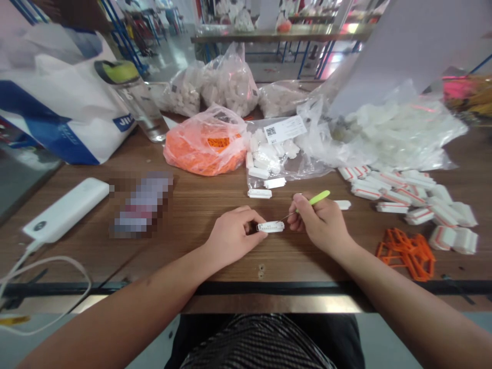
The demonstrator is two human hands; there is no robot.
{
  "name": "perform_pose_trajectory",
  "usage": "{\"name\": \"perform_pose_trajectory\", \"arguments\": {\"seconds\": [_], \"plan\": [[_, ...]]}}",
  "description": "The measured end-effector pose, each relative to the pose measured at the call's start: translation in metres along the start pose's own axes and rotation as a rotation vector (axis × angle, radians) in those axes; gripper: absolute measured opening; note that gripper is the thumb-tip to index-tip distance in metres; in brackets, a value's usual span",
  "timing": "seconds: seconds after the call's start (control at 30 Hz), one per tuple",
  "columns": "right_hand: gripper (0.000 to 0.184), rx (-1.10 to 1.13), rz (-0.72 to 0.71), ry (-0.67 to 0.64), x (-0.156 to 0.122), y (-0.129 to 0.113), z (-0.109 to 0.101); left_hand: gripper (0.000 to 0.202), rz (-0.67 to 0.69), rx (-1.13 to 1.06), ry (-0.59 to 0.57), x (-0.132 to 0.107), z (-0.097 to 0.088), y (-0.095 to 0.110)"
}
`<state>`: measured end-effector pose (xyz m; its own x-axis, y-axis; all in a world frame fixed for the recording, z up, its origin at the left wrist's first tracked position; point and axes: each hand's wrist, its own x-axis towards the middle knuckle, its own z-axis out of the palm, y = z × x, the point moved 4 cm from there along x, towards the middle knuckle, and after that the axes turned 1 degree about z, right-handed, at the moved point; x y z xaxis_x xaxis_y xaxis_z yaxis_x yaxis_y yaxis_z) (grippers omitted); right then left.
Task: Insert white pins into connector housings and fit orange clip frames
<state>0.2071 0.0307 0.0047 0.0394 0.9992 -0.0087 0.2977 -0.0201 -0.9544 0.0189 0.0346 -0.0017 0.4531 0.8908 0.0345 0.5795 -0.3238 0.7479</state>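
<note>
**While the left hand (232, 230) pinches, the right hand (319, 220) brings a slim yellow-green-handled tool (320, 197) alongside**

The small, oblong white plastic piece (272, 226) sits between the two hands, near the front edge of the brown wood-grain table (215, 266). Its long axis runs roughly left to right. The left hand is nearer – thumb and forefinger clamped on the piece's left end – while the free right end points towards the right hand, just apart from it. The right hand's fingers are closed round the tool, whose thin shaft slants down and leftwards to the piece's far edge, towards its right end; whether the tip touches, I cannot tell. Beyond lies a similar white oblong piece (260, 193) – well right, a tangle of orange plastic frames (407, 254).
</note>
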Motion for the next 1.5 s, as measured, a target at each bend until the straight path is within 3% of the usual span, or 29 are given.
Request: {"name": "perform_pose_trajectory", "arguments": {"seconds": [0.1, 0.23, 0.4, 0.6, 0.97, 1.5], "plan": [[0.043, -0.065, -0.038, -0.038, 0.001, -0.003, 0.001, 0.011, 0.005, -0.004, 0.004, 0.0, 0.0, 0.001], [0.041, -0.27, -0.232, -0.092, -0.003, -0.016, 0.004, 0.012, 0.001, -0.019, 0.013, -0.001, 0.001, 0.0], [0.038, -0.436, -0.388, -0.037, -0.01, -0.021, 0.006, 0.011, -0.007, -0.029, 0.025, -0.001, 0.001, -0.001], [0.037, -0.224, -0.345, 0.064, -0.013, -0.019, -0.003, 0.01, -0.021, -0.035, 0.006, -0.001, 0.001, 0.0], [0.041, 0.011, -0.042, -0.004, -0.002, -0.004, 0.0, 0.01, 0.008, -0.008, 0.011, 0.0, 0.0, 0.001], [0.044, -0.078, -0.06, -0.034, -0.001, -0.005, -0.001, 0.009, 0.006, -0.011, 0.004, 0.0, 0.0, 0.0]]}}
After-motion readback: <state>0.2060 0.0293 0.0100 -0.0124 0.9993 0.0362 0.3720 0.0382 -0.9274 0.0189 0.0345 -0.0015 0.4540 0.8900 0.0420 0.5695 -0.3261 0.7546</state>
